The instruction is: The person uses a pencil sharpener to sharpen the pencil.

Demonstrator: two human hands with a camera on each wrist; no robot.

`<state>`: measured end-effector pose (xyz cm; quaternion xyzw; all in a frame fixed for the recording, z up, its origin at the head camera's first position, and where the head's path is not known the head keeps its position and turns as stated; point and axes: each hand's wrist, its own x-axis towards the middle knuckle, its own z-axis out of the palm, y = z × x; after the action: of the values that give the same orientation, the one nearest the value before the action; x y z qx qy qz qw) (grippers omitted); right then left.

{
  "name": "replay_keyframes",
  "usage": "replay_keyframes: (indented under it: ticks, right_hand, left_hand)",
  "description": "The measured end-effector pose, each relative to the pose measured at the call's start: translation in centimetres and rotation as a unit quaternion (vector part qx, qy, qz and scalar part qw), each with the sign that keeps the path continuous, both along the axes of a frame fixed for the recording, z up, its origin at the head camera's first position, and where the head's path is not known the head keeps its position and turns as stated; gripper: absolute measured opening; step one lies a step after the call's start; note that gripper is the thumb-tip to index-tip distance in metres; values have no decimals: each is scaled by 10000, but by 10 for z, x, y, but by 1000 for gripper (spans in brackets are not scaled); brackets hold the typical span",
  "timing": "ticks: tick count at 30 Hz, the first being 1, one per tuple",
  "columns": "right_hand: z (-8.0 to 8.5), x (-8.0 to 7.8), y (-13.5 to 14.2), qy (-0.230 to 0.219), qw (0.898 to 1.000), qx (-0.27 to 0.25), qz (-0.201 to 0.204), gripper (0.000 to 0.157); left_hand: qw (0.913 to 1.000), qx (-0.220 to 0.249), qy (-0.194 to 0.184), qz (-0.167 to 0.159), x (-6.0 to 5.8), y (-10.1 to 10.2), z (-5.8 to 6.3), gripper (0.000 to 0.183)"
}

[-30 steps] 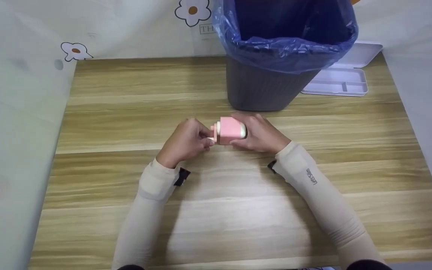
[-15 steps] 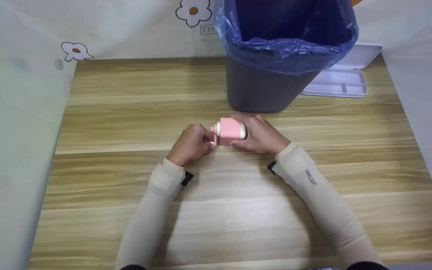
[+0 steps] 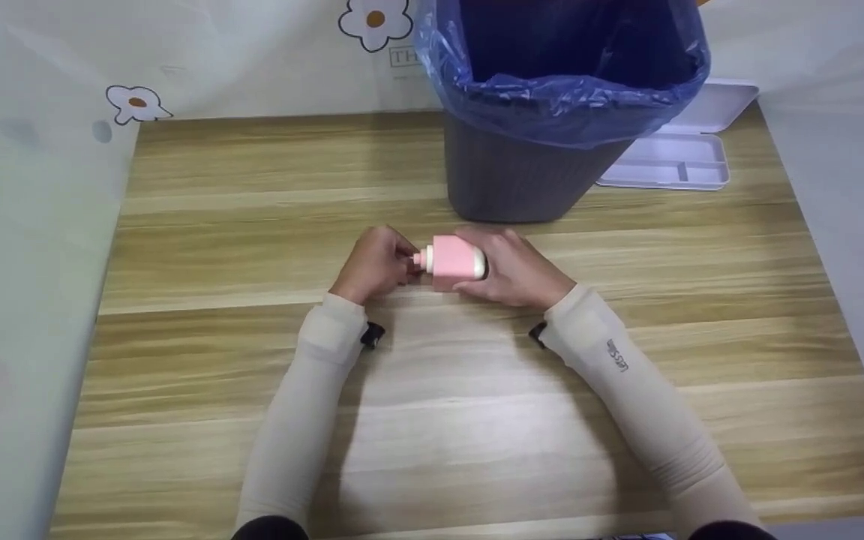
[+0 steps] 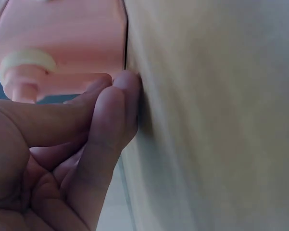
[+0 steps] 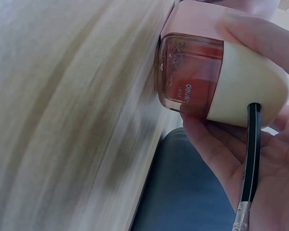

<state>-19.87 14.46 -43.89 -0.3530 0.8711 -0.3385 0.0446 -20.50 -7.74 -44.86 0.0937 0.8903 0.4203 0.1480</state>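
Observation:
A pink and cream crank pencil sharpener (image 3: 454, 256) lies on its side on the wooden table, its crank end facing left. My right hand (image 3: 518, 268) grips its body from the right, thumb and fingers on opposite sides. In the right wrist view a dark pencil (image 5: 252, 154) sticks out of the cream end; a see-through shavings drawer (image 5: 192, 72) shows beside it. My left hand (image 3: 376, 264) pinches the end of the crank, and the pink crank arm (image 4: 77, 84) runs to the fingertips in the left wrist view. The crank's grip is hidden by the fingers.
Behind the sharpener stands a dark grey trash bin (image 3: 514, 176) lined with a blue bag (image 3: 567, 112). An opened white pencil case (image 3: 706, 176) lies to its right at the back. Pale walls with flower prints border the table (image 3: 252, 225).
My left hand dipped toward me, then swung up and away, turning the crank. The crank arm has gone from view in the head view. My right hand and the sharpener hold nearly still.

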Motion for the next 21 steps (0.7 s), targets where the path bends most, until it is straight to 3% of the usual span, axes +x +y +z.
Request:
replay_keyframes:
  ticks: [5, 11, 18, 21]
  right_hand:
    - [0, 0, -1, -69, 9999, 59, -48, 54]
    - [2, -1, -1, 51, 9996, 217, -186, 52]
    - [0, -1, -1, 35, 9997, 177, -160, 51]
    - [-1, 0, -1, 16, 9998, 141, -142, 51]
  left_hand:
    - [9999, 95, -19, 83, -9, -1, 3, 19]
    - [9997, 27, 119, 201, -16, 0, 11, 13]
    - [9990, 79, 245, 371, -18, 1, 28, 18]
    - [9979, 123, 514, 363, -16, 0, 38, 15]
